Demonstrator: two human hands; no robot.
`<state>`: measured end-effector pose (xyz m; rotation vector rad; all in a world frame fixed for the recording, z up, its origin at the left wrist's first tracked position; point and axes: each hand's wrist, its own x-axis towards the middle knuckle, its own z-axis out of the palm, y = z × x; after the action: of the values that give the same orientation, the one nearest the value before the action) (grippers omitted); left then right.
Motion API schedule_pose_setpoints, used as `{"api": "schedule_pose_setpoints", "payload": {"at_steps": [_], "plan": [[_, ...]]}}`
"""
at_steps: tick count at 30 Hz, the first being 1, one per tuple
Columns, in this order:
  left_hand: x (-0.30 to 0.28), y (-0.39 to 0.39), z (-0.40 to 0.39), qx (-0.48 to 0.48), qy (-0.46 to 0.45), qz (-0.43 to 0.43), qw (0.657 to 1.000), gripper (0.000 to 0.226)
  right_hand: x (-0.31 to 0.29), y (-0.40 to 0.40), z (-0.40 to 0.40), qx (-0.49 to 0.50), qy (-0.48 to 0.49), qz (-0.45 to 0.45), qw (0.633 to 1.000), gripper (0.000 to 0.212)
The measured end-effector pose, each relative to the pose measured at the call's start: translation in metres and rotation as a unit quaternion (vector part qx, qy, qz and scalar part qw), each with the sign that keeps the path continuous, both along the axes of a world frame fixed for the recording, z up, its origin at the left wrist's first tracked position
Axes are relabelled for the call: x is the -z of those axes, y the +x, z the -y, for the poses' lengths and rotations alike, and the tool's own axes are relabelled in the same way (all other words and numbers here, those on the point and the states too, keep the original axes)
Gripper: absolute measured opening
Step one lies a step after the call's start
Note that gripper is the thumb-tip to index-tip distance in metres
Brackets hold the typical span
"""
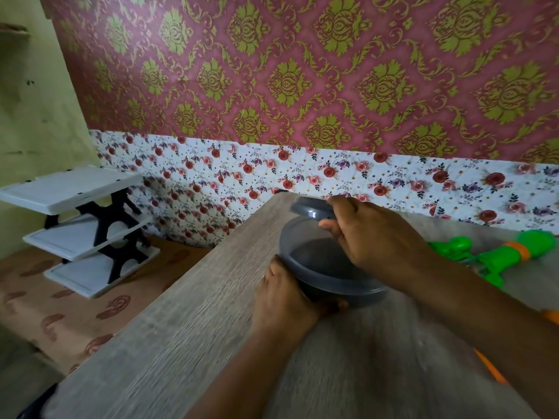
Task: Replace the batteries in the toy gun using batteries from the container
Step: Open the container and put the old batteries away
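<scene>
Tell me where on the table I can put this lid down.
The widest bare patch of table lies left of the left hand, out to the table's left edge. There is also free wood nearer you, between the two forearms. The right side is crowded: the green toy gun lies there, beyond the right hand holding the lid above the container.

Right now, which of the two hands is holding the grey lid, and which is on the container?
The right hand holds the grey lid, raised at the container's far rim. The left hand grips the grey container at its near side on the table.
</scene>
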<state>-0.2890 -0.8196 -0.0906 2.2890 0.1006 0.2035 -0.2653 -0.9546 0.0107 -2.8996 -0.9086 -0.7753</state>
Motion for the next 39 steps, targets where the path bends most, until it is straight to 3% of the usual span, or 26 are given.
{"api": "schedule_pose_setpoints", "payload": {"at_steps": [6,11,21,27,32,35,39], "plan": [[-0.003,-0.002,0.001,0.009,0.002,-0.003,1.000,0.116,0.008,0.028,0.018,0.017,-0.009,-0.063,0.998,0.041],[-0.004,-0.006,0.000,0.006,0.027,0.013,1.000,0.117,0.019,0.054,0.022,0.029,0.019,-0.055,0.998,0.034],[0.000,-0.006,-0.001,0.011,0.054,0.016,0.998,0.124,0.034,0.072,0.013,0.049,0.024,-0.084,0.995,0.040],[-0.003,-0.008,-0.003,0.030,0.053,-0.017,0.998,0.143,0.027,0.036,0.033,0.016,0.111,-0.103,0.988,0.055],[-0.012,-0.021,0.003,0.055,0.056,0.037,0.996,0.140,0.032,-0.008,0.093,0.031,0.083,-0.104,0.991,0.050],[-0.015,-0.023,0.009,0.031,0.100,0.083,0.991,0.138,0.036,-0.035,0.133,0.059,0.113,-0.115,0.985,0.043],[-0.013,-0.024,0.015,0.040,0.119,0.120,0.985,0.132,0.043,-0.064,0.193,0.128,0.157,-0.118,0.972,0.052]]}}
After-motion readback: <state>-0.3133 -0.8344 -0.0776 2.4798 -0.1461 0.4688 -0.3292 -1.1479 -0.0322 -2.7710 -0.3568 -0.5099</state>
